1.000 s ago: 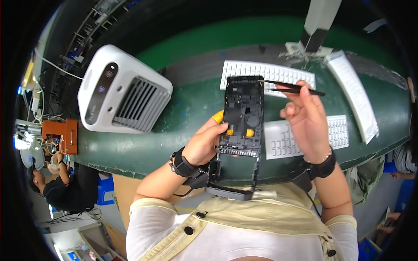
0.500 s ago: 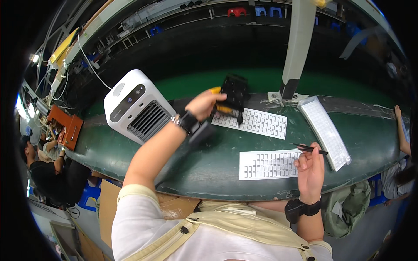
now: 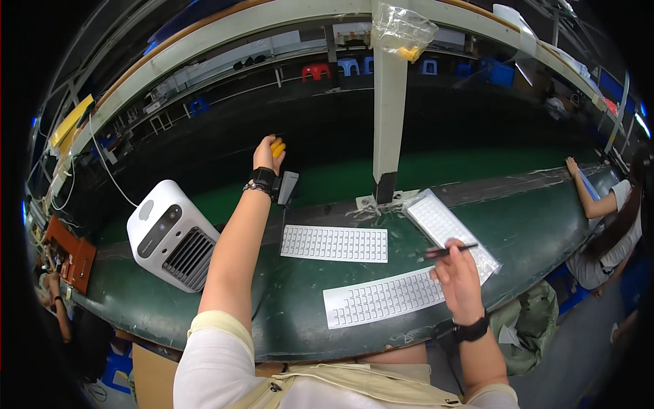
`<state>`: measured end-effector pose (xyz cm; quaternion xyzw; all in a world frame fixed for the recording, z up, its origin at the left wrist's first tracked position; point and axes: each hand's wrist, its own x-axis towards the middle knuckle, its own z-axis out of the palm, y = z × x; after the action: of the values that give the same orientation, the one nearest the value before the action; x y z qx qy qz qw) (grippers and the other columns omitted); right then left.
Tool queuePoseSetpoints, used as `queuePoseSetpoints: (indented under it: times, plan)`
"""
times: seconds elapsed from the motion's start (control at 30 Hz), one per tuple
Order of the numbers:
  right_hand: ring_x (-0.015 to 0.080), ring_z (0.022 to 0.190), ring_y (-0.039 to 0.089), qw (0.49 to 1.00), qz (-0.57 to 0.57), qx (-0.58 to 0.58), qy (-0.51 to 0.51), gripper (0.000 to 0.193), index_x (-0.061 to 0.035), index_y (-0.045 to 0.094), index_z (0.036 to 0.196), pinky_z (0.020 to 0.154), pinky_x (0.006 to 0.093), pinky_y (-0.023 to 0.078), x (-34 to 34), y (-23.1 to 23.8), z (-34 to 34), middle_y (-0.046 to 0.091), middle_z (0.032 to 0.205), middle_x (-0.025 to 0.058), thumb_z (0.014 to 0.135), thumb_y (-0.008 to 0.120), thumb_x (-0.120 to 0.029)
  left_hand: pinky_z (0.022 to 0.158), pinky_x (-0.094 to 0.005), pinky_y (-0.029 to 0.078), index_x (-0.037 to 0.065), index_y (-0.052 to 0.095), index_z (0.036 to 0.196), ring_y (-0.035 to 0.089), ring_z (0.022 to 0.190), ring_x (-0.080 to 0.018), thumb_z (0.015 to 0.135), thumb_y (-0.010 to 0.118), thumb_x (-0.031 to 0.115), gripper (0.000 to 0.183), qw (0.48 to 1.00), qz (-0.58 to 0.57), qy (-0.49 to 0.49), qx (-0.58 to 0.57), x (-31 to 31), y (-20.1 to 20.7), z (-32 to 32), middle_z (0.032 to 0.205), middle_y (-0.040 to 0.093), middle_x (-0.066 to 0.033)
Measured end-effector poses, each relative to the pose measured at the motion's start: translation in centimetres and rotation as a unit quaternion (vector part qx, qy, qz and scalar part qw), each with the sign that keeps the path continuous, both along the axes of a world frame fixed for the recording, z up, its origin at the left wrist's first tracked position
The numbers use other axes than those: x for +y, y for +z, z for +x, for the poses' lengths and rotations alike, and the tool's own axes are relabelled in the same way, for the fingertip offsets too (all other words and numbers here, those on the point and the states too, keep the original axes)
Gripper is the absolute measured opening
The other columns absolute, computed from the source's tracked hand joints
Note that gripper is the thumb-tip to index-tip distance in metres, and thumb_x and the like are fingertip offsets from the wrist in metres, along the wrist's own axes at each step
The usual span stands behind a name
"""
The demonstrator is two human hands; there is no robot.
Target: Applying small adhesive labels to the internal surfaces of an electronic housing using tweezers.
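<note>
Pinching with our right hand [image 3: 461,283], we hold black tweezers [image 3: 438,253] right of the white post [image 3: 390,129], while left of it we cannot tell whether our left hand [image 3: 264,155] grips anything, and before it the far sheet [image 3: 334,244] looks full, the near sheet [image 3: 381,300] partly used, most cells left.

Left arm [image 3: 235,262] stretches forward, left grip [image 3: 268,154] curled, while right grip [image 3: 455,276] pinches.

Green bench [image 3: 293,300]: evenly lit, faint sheen given back.
Black strip beyond [image 3: 327,123]: sunk in dimness, detail lost.
Lamp, right rim [image 3: 642,125]: burnt out to white.
Tweezers [image 3: 446,251]: tips smeared by motion blur.
Overhead beam [image 3: 225,27]: bowed by fisheye; corners blacked out.
</note>
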<state>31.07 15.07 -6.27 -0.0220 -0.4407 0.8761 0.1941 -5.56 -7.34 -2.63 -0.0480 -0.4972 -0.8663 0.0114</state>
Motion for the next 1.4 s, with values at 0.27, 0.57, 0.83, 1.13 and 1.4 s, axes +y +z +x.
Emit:
queuePoseSetpoints:
  times: [0.27, 0.57, 0.83, 1.13, 1.4]
  plan:
    - [0.0056, 0.051, 0.04, 0.98, -0.118, -0.091, 0.13, 0.02, -0.0047, 0.045, 0.088, 0.062, 0.0249, 0.041, 1.2, -0.9, -12.8, 0.054, 0.091, 0.0107, 0.084, 0.044, -0.024, 0.086, -0.0408, 0.036, 0.002, 0.045, 0.096, 0.045, 0.1, -0.0274, 0.077, 0.041, 0.016, 0.024, 0.969, 0.121, -0.156, -0.146, 1.5, -4.9, 4.3, 0.101, 0.048, -0.0136]
    - [0.0138, 0.064, 0.051, 0.983, -0.026, -0.117, 0.139, 0.024, -0.0032, 0.05, 0.08, 0.07, 0.029, 0.043, 1.6, -5.0, -13.7, 0.051, 0.06, 0.003, 0.082, 0.046, -0.027, 0.084, -0.0412, 0.036, 0.004, 0.048, 0.097, 0.046, 0.099, -0.0256, 0.075, 0.046, 0.022, 0.028, 0.938, 0.135, -0.294, -0.127, 0.9, -9.5, 2.8, 0.103, 0.049, -0.0107]
    - [0.0037, 0.051, 0.044, 0.984, -0.009, -0.102, 0.143, 0.027, -0.0013, 0.048, 0.084, 0.062, 0.0266, 0.046, 1.0, -4.5, -14.1, 0.056, 0.077, 0.008, 0.084, 0.042, -0.027, 0.089, -0.0317, 0.034, 0.003, 0.043, 0.109, 0.042, 0.106, -0.0168, 0.08, 0.044, 0.019, 0.033, 0.941, 0.131, -0.277, -0.144, -0.5, -11.8, -0.5, 0.113, 0.044, -0.0065]
    - [0.0043, 0.051, 0.045, 0.986, -0.004, -0.097, 0.135, 0.024, -0.0024, 0.046, 0.082, 0.064, 0.0269, 0.045, 1.2, -4.5, -13.5, 0.056, 0.075, 0.0078, 0.084, 0.043, -0.026, 0.09, -0.0322, 0.034, 0.001, 0.042, 0.11, 0.041, 0.106, -0.0172, 0.081, 0.042, 0.017, 0.033, 0.943, 0.136, -0.267, -0.148, 0.1, -12.1, -0.3, 0.113, 0.044, -0.0067]
    - [0.0058, 0.053, 0.046, 0.985, -0.004, -0.099, 0.138, 0.021, -0.0039, 0.043, 0.087, 0.063, 0.0265, 0.045, 1.3, -4.5, -13.3, 0.055, 0.075, 0.0086, 0.083, 0.044, -0.025, 0.089, -0.0313, 0.034, 0.001, 0.041, 0.111, 0.041, 0.107, -0.0177, 0.081, 0.042, 0.017, 0.034, 0.942, 0.139, -0.276, -0.13, 0.0, -12.0, -0.3, 0.114, 0.044, -0.0071]
